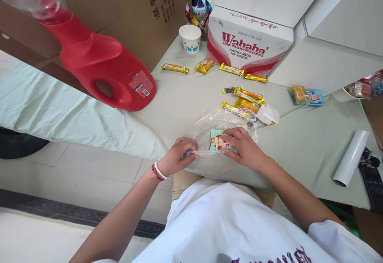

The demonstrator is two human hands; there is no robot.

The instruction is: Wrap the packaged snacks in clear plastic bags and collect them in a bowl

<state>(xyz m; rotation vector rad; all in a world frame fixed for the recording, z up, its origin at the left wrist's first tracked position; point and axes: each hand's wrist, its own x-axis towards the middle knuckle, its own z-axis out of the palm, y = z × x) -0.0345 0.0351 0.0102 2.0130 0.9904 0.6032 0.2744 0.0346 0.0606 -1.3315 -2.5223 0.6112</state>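
Observation:
A sheet or bag of thin clear plastic (201,129) lies crumpled on the table in front of me. My left hand (182,155) is closed, pinching its near edge between thumb and fingers. A teal and cream snack packet (216,140) with small printed pictures lies on the plastic. My right hand (243,147) grips this packet from the right, fingers over its top and thumb at the near side. Just beyond are several yellow snack bars (235,110) in wrappers, a yellow-wrapped cake (247,105) and a crumpled white wrapper (268,114).
A red jug (113,61) stands at left by a cardboard box (119,11). At the back are a paper cup (190,39), more snacks (205,66) and a Wahaha water carton (247,41). To the right lie wrapped snacks (305,96) and a plastic film roll (350,158).

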